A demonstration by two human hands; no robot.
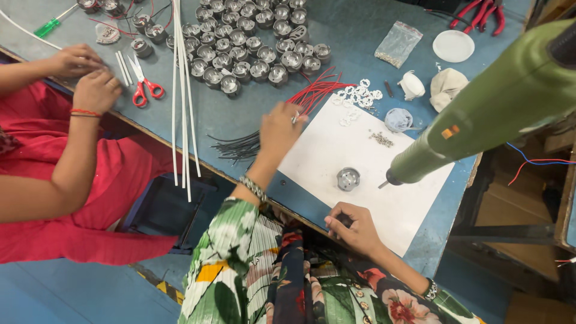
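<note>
The left hand [279, 129] lies palm-down on the bundle of red wires [318, 93], its fingertips hidden beneath it, so whether it pinches a wire cannot be told. The right hand [354, 228] rests curled at the near edge of the white paper sheet [360, 162], fingers folded together, and any small part inside is concealed. Between the 2 hands, 1 round metal housing [348, 178] sits alone on the sheet, shiny and ribbed. A green power screwdriver [492, 102] hangs above, its body cut off at the frame's right edge, its bit just beside the housing. Thin black wires [237, 147] fan out left of the wrist. Farther back, many similar metal housings [252, 42] cluster on the blue-grey table [240, 114]. A co-worker's hands [87, 75] work near red-handled scissors [144, 84].
</note>
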